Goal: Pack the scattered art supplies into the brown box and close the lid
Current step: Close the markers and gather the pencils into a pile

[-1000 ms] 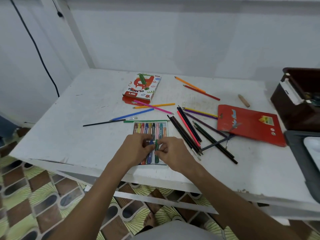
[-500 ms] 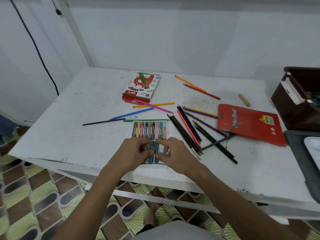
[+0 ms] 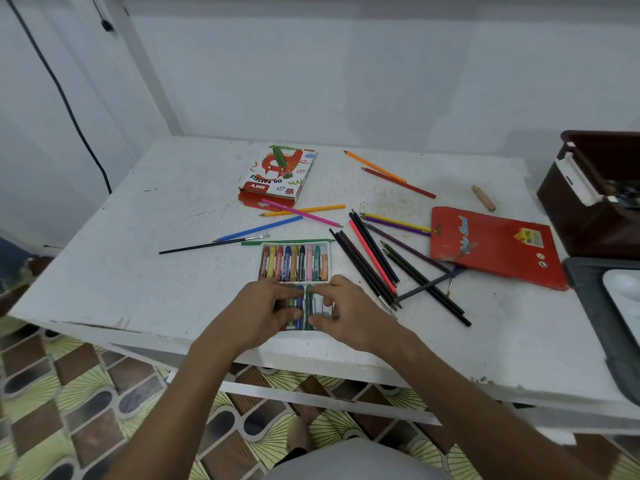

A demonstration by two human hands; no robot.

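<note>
**Oil pastels being handled in their tray at the table's near edge**

A clear plastic tray of oil pastels (image 3: 296, 268) is lying at lower centre of the frame on the white painted table (image 3: 138, 271). Its near row is being covered by both hands. A green pastel stick (image 3: 308, 308) is being pinched by the curled thumb and forefinger of the right hand (image 3: 349, 315), while the neighbouring sticks are being touched by the bent fingers of the left hand (image 3: 259, 315); whether anything is being gripped by the left hand cannot be told.

The brown plastic box (image 3: 588, 209) is standing open at the right edge of the frame, well apart from the tray, with its white latch (image 3: 576, 181) showing. A red flat pencil packet (image 3: 495, 247) is lying just left of it. A fan of dark and coloured pencils (image 3: 374, 258) is spread between the packet and the tray. The red-and-white oil pastel carton (image 3: 277, 178) is lying at upper centre, with a green pastel resting on it. A thin black paintbrush (image 3: 207, 245) is lying left of the tray.
</note>
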